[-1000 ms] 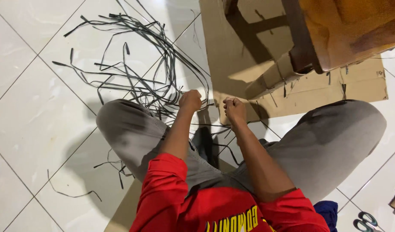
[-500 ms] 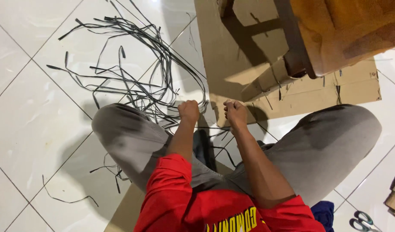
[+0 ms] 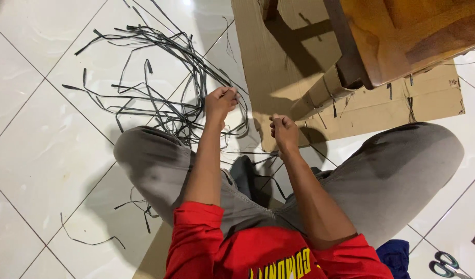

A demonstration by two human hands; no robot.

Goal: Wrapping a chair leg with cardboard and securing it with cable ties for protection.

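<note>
Your left hand was extended over the tile floor, its grip pinched on a thin black strip at the near edge of the tangled strip pile. Your right hand was held in a closed fist near the cardboard sheet; whether it gripped a strip could not be told. Both hands were apart, above your grey-trousered knees. A wooden stool stood on the cardboard. Scissors lay on the floor at your right.
</note>
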